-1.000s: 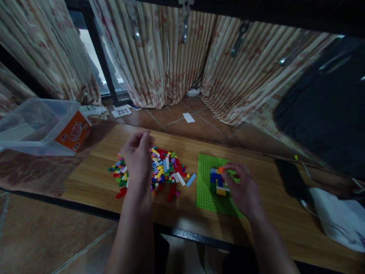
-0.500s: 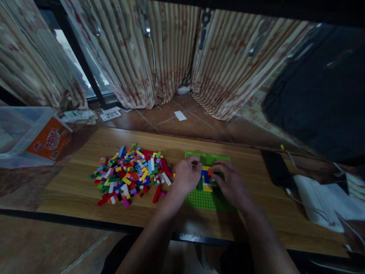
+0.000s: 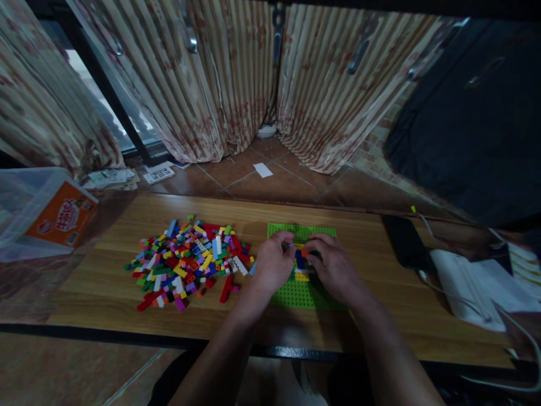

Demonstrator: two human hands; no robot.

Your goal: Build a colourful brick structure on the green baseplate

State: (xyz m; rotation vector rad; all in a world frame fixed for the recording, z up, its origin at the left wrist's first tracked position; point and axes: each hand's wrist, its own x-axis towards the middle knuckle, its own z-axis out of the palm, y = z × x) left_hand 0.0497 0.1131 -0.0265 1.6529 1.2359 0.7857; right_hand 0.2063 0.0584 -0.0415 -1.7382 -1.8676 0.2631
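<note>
On the wooden table lies a green baseplate, partly covered by both hands. A low build of blue bricks and yellow bricks sits on its middle. My right hand is closed at the build's right side, its thumb and fingers pinching an orange brick. My left hand bends over the build's left side with thumb and fingertips drawn together. A speck of light blue shows at those fingertips, too small to make out. Another light blue piece peeks out beside the left hand.
A heap of mixed toy bricks spreads to the left of the baseplate. A dark phone and a white object with cables lie at the right. A clear plastic bin stands left of the table; curtains hang beyond it.
The view has shifted slightly. Both hands stay over the build, the left fingertips a little nearer the orange brick. The light blue piece beside the left hand has come into sight.
</note>
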